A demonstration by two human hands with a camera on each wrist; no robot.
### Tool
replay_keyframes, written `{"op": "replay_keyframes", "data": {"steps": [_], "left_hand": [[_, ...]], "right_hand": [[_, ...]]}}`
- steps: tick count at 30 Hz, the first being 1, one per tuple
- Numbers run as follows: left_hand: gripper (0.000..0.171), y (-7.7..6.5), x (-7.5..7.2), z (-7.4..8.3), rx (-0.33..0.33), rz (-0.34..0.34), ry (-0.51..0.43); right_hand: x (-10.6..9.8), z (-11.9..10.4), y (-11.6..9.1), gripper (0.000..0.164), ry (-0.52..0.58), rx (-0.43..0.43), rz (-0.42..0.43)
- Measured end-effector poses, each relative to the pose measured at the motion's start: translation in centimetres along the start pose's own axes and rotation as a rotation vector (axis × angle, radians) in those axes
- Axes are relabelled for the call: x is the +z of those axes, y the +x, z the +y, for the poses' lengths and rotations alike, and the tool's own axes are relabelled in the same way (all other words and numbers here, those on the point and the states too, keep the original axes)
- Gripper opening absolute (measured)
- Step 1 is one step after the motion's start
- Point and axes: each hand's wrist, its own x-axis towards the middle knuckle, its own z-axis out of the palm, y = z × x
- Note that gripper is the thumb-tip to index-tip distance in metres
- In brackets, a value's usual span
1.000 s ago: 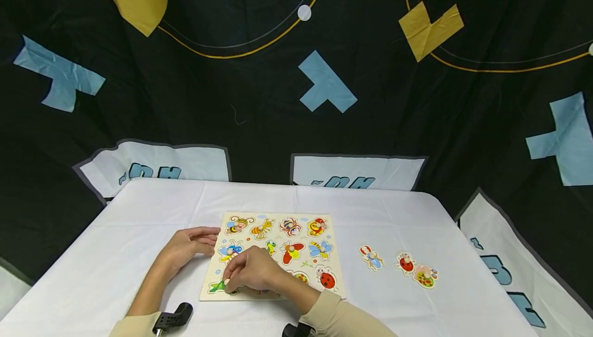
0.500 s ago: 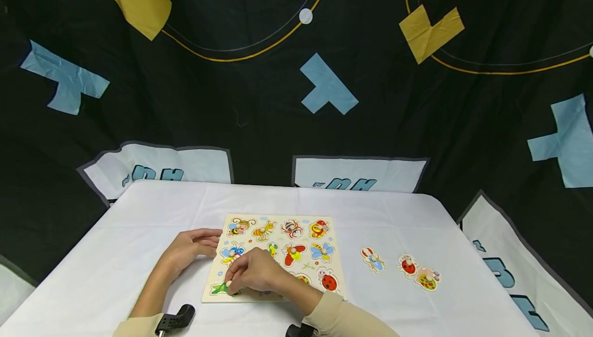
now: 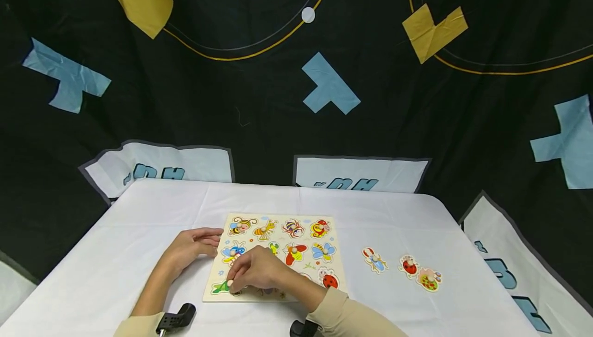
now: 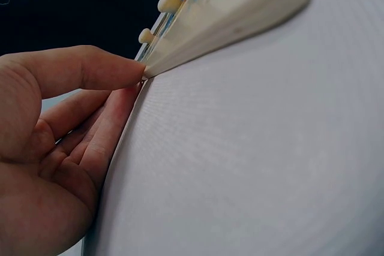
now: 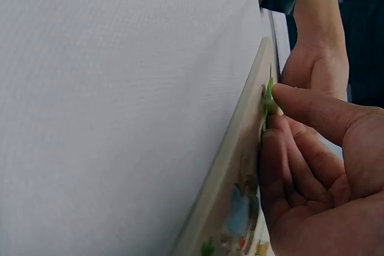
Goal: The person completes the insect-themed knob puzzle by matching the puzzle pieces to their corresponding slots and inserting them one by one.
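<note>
A wooden puzzle board (image 3: 215, 271) with insect pieces on knobs lies on the white table. My right hand (image 3: 257, 270) is over its near left part, with thumb and fingertips pinching the knob of a green insect puzzle piece (image 3: 220, 288). In the right wrist view this green piece (image 5: 267, 107) sits at the board's surface, partly behind the fingertips. My left hand (image 3: 191, 247) lies at the board's left edge with fingers extended. In the left wrist view the tip of a straight finger (image 4: 114, 71) meets the board's corner, beside a knob (image 4: 146, 36).
To the right of the board lie a blue and red bug piece (image 3: 374, 260), a ladybird piece (image 3: 409, 266) and a green and red piece (image 3: 429, 279). The last two touch or nearly touch. A dark curtain (image 3: 259, 121) hangs behind the table.
The head view shifts slightly. My right forearm has turned a little and now covers more of the board's near pieces; its fingers stay on the knob. The left hand keeps its place.
</note>
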Motion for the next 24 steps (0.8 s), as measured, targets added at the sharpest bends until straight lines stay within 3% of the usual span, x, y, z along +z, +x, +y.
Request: {"op": "replay_keyframes", "data": {"steps": [13, 24], "left_hand": [[0.059, 0.1, 0.2, 0.0, 0.002, -0.002, -0.016], [0.060, 0.1, 0.3, 0.1, -0.007, 0.003, -0.006]], "right_hand": [[-1.0, -0.4, -0.5, 0.012, 0.010, 0.061, 0.008], [-3.7, 0.5, -1.0, 0.009, -0.048, 0.008, 0.063]]}}
